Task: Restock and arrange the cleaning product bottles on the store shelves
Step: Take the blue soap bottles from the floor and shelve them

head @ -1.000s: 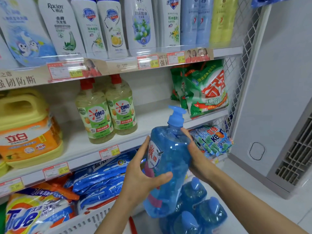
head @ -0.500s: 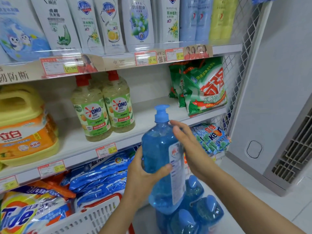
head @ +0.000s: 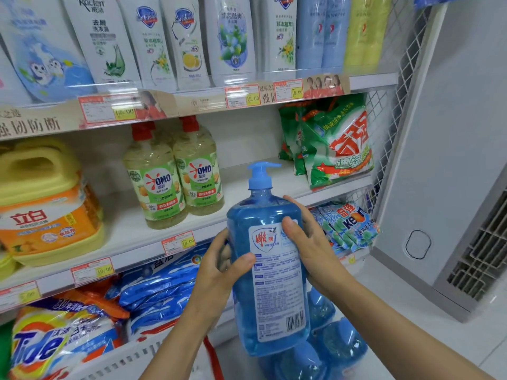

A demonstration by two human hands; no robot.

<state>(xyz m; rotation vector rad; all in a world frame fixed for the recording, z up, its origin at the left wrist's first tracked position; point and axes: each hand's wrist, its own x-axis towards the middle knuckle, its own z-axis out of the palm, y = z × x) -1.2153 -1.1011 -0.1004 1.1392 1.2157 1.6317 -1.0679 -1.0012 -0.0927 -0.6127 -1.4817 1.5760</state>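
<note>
Head view, from where I'd be standing: the person holds a blue pump bottle [head: 274, 292] upright in the air, just in front of the front edge of the middle shelf [head: 120, 234]. The left hand [head: 216, 272] grips its side with the thumb curled across the label, and the right hand [head: 312, 242] wraps round the other side.

I'd say the placing step is in hand. Next comes a lift up and forward onto the bare stretch between the OMO bottles [head: 175, 182] and the green detergent bags [head: 334, 149], minding the tall pump under the upper shelf's edge.

The left fingers sit behind the bottle, and its far face is hidden. More blue bottles [head: 340, 346] below are half covered, and what carries them I cannot tell. The price tags are blurred.
</note>
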